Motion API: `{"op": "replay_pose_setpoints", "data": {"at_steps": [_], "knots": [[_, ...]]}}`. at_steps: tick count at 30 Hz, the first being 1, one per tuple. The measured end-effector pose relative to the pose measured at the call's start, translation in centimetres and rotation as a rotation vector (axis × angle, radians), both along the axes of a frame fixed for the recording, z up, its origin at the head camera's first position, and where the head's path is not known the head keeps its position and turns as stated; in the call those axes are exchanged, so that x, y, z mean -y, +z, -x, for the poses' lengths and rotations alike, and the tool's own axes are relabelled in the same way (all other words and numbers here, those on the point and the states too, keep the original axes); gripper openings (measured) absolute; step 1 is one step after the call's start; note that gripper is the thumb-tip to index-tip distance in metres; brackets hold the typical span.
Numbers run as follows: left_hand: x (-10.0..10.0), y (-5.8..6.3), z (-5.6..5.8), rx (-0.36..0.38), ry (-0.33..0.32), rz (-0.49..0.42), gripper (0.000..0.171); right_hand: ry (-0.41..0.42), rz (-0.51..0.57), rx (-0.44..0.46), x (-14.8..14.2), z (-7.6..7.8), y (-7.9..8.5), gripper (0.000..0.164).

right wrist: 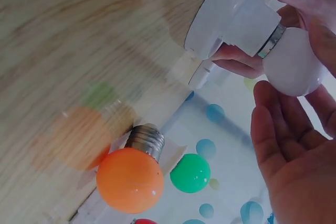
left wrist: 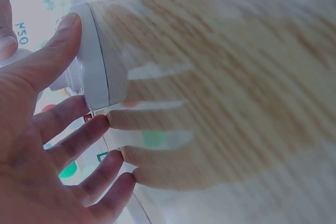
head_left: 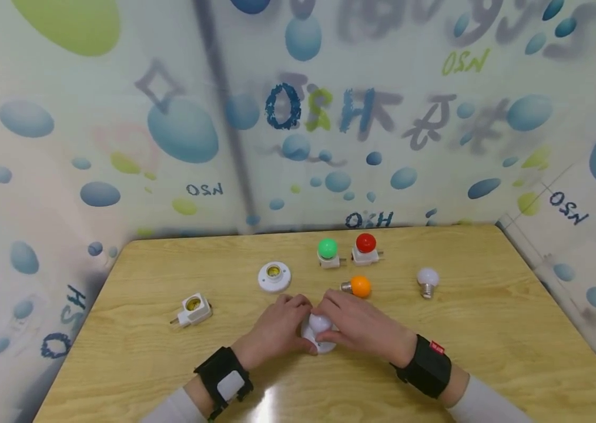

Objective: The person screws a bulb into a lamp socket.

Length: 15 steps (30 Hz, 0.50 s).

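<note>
A white bulb [head_left: 320,322] stands upright in a round white lamp socket [head_left: 324,346] near the middle of the table. My left hand [head_left: 279,328] holds the socket's round base, the thumb pressed along its rim in the left wrist view and the index fingertip at its far edge. My right hand [head_left: 358,324] has its fingers and thumb round the bulb's globe. In the right wrist view a narrow band of the metal screw base shows between the white bulb [right wrist: 294,64] and the socket's collar [right wrist: 252,27].
Beyond my hands lie an orange bulb [head_left: 361,286] and another round socket [head_left: 274,277]. Green [head_left: 327,248] and red [head_left: 365,242] bulbs sit in plug-in holders at the back. A white bulb [head_left: 428,277] lies to the right, an unfilled plug-in socket [head_left: 194,309] to the left.
</note>
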<state>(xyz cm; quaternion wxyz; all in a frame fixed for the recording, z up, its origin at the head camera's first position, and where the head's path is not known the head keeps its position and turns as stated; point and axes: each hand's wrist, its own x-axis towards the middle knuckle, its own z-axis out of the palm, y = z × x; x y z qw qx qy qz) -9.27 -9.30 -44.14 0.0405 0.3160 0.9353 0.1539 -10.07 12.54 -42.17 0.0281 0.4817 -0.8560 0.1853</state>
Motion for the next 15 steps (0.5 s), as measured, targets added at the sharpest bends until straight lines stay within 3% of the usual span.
{"op": "replay_pose_setpoints", "data": {"at_steps": [4, 7, 11, 15], "knots": [[-0.03, -0.17, 0.11, -0.01, -0.007, -0.004, 0.067, -0.038, -0.007, 0.113, -0.32, 0.05, 0.31, 0.057], [-0.06, -0.08, 0.12, 0.01, 0.005, 0.006, 0.068, -0.016, -0.012, 0.172, -0.7, 0.06, 0.65, 0.058], [-0.06, 0.12, 0.06, 0.051, 0.028, 0.015, 0.07, 0.059, 0.004, 0.155, -0.86, 0.13, 0.81, 0.044], [-0.03, 0.16, 0.05, 0.059, 0.029, 0.011, 0.068, 0.08, 0.038, 0.103, -0.68, 0.22, 0.68, 0.039]]}}
